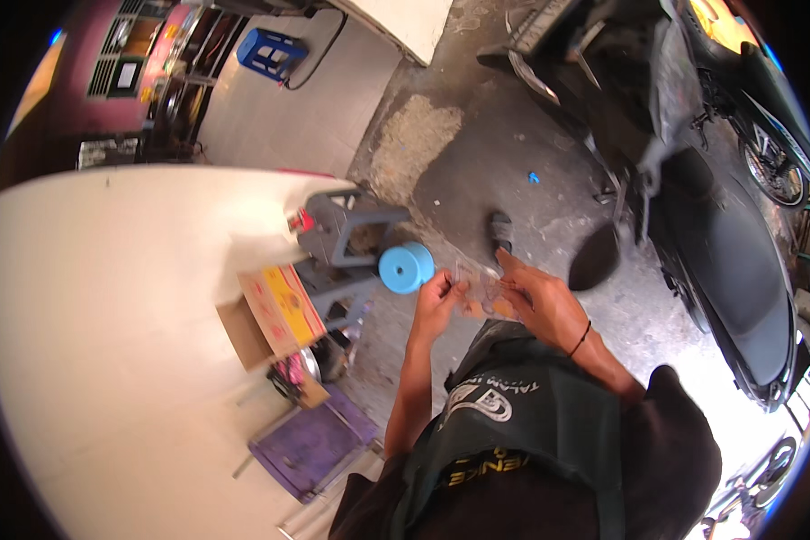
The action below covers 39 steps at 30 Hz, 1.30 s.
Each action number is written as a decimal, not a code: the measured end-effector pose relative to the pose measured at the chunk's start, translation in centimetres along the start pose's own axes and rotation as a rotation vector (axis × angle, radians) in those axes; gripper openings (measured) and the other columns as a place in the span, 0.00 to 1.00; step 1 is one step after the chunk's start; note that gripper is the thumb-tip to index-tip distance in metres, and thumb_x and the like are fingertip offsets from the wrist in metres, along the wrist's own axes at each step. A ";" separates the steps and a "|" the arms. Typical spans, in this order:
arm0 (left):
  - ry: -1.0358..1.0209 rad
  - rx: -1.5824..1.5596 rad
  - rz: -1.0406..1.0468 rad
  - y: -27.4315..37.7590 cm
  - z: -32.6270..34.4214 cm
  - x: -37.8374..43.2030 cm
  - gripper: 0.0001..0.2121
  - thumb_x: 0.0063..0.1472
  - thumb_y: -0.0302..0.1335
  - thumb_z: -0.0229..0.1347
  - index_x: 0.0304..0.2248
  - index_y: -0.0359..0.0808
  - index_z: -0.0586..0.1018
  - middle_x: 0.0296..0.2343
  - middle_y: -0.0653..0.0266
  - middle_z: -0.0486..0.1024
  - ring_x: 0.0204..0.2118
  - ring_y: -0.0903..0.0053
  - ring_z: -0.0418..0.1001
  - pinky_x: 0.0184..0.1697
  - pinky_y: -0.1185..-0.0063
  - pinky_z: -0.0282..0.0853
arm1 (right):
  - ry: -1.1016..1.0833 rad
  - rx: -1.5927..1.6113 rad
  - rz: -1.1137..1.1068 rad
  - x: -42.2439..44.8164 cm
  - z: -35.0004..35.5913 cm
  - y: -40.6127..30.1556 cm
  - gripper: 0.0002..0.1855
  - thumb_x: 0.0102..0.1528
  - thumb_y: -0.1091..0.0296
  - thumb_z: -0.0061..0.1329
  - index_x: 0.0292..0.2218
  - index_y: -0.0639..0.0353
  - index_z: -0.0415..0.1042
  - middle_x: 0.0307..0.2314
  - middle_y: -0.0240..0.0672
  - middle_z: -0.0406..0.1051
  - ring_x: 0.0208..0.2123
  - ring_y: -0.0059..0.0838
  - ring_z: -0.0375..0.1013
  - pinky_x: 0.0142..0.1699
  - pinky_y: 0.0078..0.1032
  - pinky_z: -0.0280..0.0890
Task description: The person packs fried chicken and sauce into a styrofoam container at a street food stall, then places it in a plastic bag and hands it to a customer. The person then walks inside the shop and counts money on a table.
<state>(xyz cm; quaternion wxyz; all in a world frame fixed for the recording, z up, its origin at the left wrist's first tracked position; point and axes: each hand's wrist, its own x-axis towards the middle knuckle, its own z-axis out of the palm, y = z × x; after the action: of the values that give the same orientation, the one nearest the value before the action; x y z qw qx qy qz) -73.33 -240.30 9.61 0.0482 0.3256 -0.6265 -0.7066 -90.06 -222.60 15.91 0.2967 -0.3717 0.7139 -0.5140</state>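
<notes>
In front of my apron, my left hand (439, 300) and my right hand (547, 307) pinch opposite sides of a thin, see-through plastic packet (476, 290). Orange patches show in its lower part; whether these are contents or print is unclear. Just beyond my left fingers stands a round light-blue plastic container (405, 268) with a dark spot in the middle of its top. It appears close to my left hand, though contact cannot be judged. A dark cord circles my right wrist. The dark green apron (540, 398) on my body bears writing.
Grey plastic stools (371, 219) and an open cardboard box (283, 314) stand by the pale wall at left. Nearer me is a purple-seated chair (317, 442). A parked motor scooter (736, 270) fills the right. A blue stool (270, 54) stands on the tiles.
</notes>
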 end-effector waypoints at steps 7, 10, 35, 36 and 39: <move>-0.211 0.165 -0.024 10.6 -9.2 17.1 0.16 0.65 0.38 0.50 0.37 0.30 0.75 0.30 0.72 0.73 0.33 0.88 0.66 0.38 0.85 0.63 | 0.153 0.144 0.349 17.6 -1.9 -4.8 0.08 0.53 0.73 0.49 0.36 0.62 0.75 0.29 0.44 0.74 0.30 0.39 0.75 0.35 0.28 0.67; -0.304 0.255 -0.046 15.5 -10.8 25.6 0.18 0.66 0.39 0.48 0.31 0.29 0.75 0.24 0.75 0.69 0.28 0.91 0.61 0.32 0.86 0.60 | 0.216 0.156 0.377 24.7 -2.6 -4.8 0.08 0.52 0.75 0.48 0.36 0.62 0.74 0.30 0.46 0.73 0.32 0.45 0.74 0.37 0.31 0.67; -1.314 0.740 -0.152 45.7 -6.8 97.2 0.11 0.62 0.22 0.48 0.44 0.30 0.73 0.34 0.55 0.77 0.38 0.72 0.76 0.44 0.75 0.68 | 0.275 -0.398 0.180 88.3 -27.6 3.9 0.08 0.48 0.71 0.49 0.32 0.54 0.76 0.25 0.36 0.72 0.33 0.43 0.73 0.41 0.35 0.68; -1.321 0.757 -0.127 47.4 -5.8 99.8 0.12 0.62 0.21 0.47 0.44 0.30 0.73 0.35 0.55 0.77 0.39 0.71 0.75 0.44 0.75 0.68 | 0.281 -0.395 0.164 90.5 -30.2 3.8 0.08 0.48 0.71 0.49 0.32 0.54 0.76 0.25 0.36 0.72 0.33 0.42 0.73 0.40 0.35 0.68; -1.329 0.820 -0.002 52.7 -2.1 107.3 0.13 0.60 0.18 0.47 0.45 0.30 0.72 0.37 0.54 0.76 0.42 0.70 0.74 0.46 0.75 0.66 | 0.300 -0.425 0.126 96.5 -37.3 3.3 0.08 0.48 0.72 0.48 0.32 0.54 0.76 0.25 0.36 0.71 0.32 0.42 0.73 0.39 0.35 0.68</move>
<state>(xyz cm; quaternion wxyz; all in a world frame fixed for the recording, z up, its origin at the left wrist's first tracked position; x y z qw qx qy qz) -174.17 -304.24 15.07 -0.4618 -0.1735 -0.7348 -0.4655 -173.74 -283.42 19.75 0.1342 -0.3000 0.8635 -0.3826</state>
